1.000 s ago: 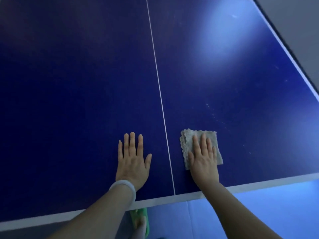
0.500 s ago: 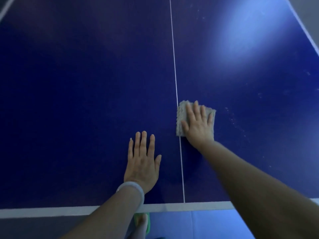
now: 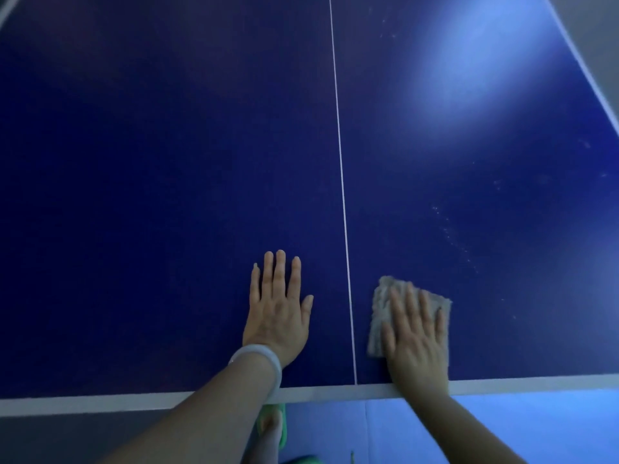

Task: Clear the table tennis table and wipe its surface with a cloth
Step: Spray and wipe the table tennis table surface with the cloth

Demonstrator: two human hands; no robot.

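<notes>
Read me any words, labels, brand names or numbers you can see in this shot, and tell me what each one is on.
None: no text, number or logo can be read.
The table tennis table shows only plain white lines.
The cloth under the right hand is unmarked.
The bracelet at the left hand is plain.

Open blue table [image 3: 167, 195] ahead and sideways; only left hand [image 3: 276, 316] beside cloth [image 3: 378, 316].

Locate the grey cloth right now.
Head view: the folded grey cloth lies flat under the right hand, right of the white centre line, near the table's white near edge.
</notes>
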